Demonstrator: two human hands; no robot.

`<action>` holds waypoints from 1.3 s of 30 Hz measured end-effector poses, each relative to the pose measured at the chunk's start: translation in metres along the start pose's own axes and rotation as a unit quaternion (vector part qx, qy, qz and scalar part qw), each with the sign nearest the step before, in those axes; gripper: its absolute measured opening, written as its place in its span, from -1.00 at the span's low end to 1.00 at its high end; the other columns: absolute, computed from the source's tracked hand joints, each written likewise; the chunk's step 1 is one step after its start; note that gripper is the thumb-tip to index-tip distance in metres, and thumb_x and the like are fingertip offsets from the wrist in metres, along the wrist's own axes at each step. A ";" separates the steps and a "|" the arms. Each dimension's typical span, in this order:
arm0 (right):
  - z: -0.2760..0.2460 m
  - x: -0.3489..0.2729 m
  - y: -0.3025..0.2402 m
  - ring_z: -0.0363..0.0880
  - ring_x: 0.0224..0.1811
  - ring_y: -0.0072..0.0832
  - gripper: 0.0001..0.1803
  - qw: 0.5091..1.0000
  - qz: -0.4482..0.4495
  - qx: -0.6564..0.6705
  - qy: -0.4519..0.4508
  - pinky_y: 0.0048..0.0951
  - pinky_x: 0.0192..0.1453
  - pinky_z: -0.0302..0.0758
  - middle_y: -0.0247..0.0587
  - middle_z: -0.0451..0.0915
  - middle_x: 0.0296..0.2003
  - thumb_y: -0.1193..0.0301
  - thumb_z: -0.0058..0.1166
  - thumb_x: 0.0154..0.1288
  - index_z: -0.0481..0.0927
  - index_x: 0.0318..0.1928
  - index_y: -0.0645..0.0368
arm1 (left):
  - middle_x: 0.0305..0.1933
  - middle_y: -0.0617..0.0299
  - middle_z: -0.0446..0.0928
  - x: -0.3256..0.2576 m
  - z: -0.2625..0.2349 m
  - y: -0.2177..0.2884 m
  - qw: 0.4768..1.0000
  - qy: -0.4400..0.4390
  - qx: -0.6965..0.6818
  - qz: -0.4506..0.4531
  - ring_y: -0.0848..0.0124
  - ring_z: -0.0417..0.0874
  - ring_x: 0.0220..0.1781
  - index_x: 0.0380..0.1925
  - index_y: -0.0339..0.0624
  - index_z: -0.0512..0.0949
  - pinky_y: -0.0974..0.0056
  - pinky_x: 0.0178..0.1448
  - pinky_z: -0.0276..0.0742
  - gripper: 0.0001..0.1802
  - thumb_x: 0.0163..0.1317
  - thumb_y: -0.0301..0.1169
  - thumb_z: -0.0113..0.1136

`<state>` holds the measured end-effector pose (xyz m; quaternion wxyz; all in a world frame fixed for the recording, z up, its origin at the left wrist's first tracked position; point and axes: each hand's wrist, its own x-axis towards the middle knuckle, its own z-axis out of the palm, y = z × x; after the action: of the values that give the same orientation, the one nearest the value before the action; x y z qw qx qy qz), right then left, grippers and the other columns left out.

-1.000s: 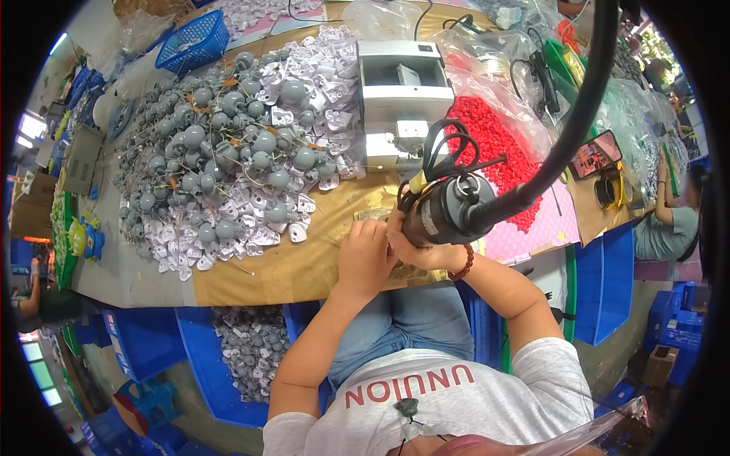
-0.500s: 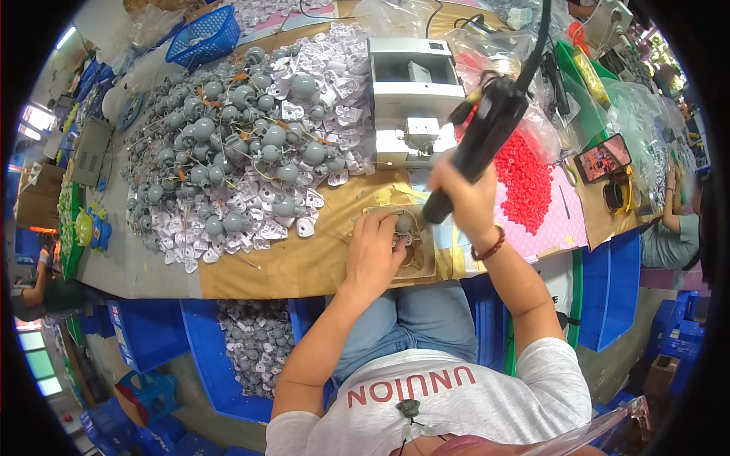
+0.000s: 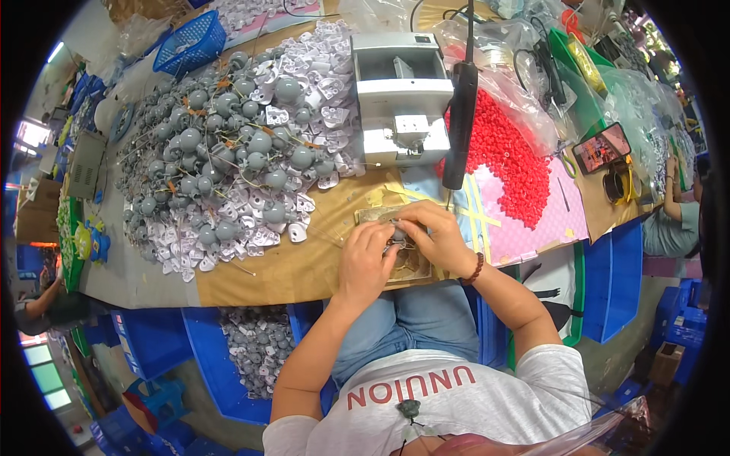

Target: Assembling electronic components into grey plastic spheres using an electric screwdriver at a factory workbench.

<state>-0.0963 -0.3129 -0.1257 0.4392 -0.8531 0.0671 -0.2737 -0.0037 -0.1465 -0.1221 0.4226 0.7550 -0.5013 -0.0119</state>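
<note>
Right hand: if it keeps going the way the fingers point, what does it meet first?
The right hand points left, toward the left hand. First in line is the small grey part pinched between them, then the left hand's fingers. Depth is unclear.

Long cardboard-covered worktable [image 3: 251, 277] crowded edge to edge, blue plastic bins [image 3: 152, 346] stacked beneath it on a grey floor [image 3: 646, 349], blue mesh basket [image 3: 190, 42] at the far end — bright window light [image 3: 34, 133] at far left.

bare cardboard strip [image 3: 304, 262] left of hands: passable; grey parts heap [image 3: 228, 159] blocks far-left; white machine [image 3: 401, 99] ahead; hanging black tool [image 3: 459, 125] overhead; red pieces [image 3: 509, 152] right
</note>
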 end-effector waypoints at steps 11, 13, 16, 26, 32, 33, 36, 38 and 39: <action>0.029 0.017 0.001 0.60 -0.31 -0.67 -0.87 0.947 0.213 0.235 0.050 -0.59 -0.22 0.52 -0.28 0.67 -0.37 0.43 0.02 0.60 0.48 -0.08 0.26 | -0.05 0.02 0.59 -0.003 0.002 0.000 1.000 0.005 0.018 0.010 0.00 0.60 0.09 -0.02 -0.24 0.54 0.02 0.18 0.55 -0.54 0.03 -0.56 0.43; 0.027 0.017 -0.001 0.59 -0.32 -0.68 -0.86 0.937 0.231 0.256 0.050 -0.61 -0.23 0.50 -0.28 0.67 -0.37 0.41 0.01 0.60 0.48 -0.07 0.25 | -0.05 0.03 0.59 -0.003 0.001 0.001 1.000 0.007 0.019 0.010 0.00 0.61 0.09 -0.02 -0.24 0.54 0.01 0.17 0.55 -0.55 0.04 -0.57 0.43; 0.022 0.017 0.002 0.59 -0.33 -0.68 -0.84 0.920 0.268 0.285 0.037 -0.62 -0.22 0.49 -0.28 0.67 -0.36 0.37 0.00 0.61 0.49 -0.07 0.23 | -0.04 0.04 0.61 -0.003 -0.001 0.003 1.000 0.012 0.017 0.018 0.02 0.62 0.08 -0.03 -0.24 0.55 0.02 0.15 0.55 -0.56 0.05 -0.56 0.43; -0.032 0.001 0.003 0.66 -0.10 -0.61 -0.75 0.871 0.245 0.332 -0.268 -0.51 0.04 0.61 -0.26 0.70 -0.14 0.43 0.12 0.54 0.56 0.10 0.31 | -0.06 0.10 0.64 -0.090 -0.101 0.019 0.971 -0.226 -0.002 -0.078 0.03 0.65 -0.01 -0.04 -0.14 0.59 0.02 0.06 0.55 -0.67 0.16 -0.44 0.34; -0.045 -0.018 0.025 0.69 -0.07 -0.58 -0.72 0.895 0.272 0.285 -0.209 -0.49 0.06 0.62 -0.28 0.71 -0.11 0.40 0.15 0.52 0.59 0.11 0.30 | -0.11 0.10 0.60 -0.154 -0.178 -0.031 0.837 -0.248 0.402 -0.275 0.02 0.60 -0.01 -0.11 -0.14 0.61 -0.02 0.08 0.52 -0.75 0.18 -0.46 0.29; -0.044 -0.020 0.025 0.69 -0.08 -0.59 -0.72 0.902 0.270 0.270 -0.203 -0.50 0.03 0.62 -0.29 0.72 -0.12 0.39 0.16 0.52 0.60 0.10 0.29 | -0.10 0.09 0.60 -0.148 -0.180 -0.036 0.851 -0.195 0.404 -0.273 0.02 0.59 -0.01 -0.11 -0.14 0.61 -0.02 0.08 0.52 -0.74 0.17 -0.46 0.29; -0.039 -0.024 0.018 0.70 -0.14 -0.60 -0.73 0.924 0.239 0.214 -0.210 -0.52 -0.06 0.61 -0.28 0.73 -0.14 0.38 0.18 0.50 0.63 0.07 0.27 | -0.05 0.10 0.59 -0.109 -0.160 -0.038 0.911 -0.063 0.366 -0.178 0.04 0.56 0.04 -0.05 -0.13 0.62 -0.01 0.08 0.52 -0.70 0.17 -0.47 0.30; -0.038 -0.026 0.013 0.71 -0.16 -0.58 -0.74 0.931 0.219 0.197 -0.215 -0.51 -0.09 0.61 -0.26 0.74 -0.16 0.37 0.19 0.49 0.64 0.06 0.26 | 0.00 0.10 0.57 -0.073 -0.135 -0.040 0.937 -0.017 0.334 -0.100 0.06 0.55 0.08 -0.01 -0.12 0.62 0.01 0.09 0.52 -0.66 0.17 -0.49 0.29; -0.042 -0.026 0.008 0.71 -0.17 -0.56 -0.75 0.936 0.211 0.180 -0.218 -0.50 -0.09 0.61 -0.24 0.74 -0.17 0.38 0.19 0.49 0.64 0.05 0.26 | 0.03 0.11 0.55 -0.056 -0.120 -0.046 0.944 -0.009 0.322 -0.072 0.07 0.55 0.10 0.01 -0.12 0.62 0.02 0.10 0.52 -0.64 0.16 -0.50 0.28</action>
<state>-0.1398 -0.3383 -0.1228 0.6365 -0.7650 0.0974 0.0106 0.0554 -0.0218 -0.0980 0.1503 0.8846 -0.4269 0.1131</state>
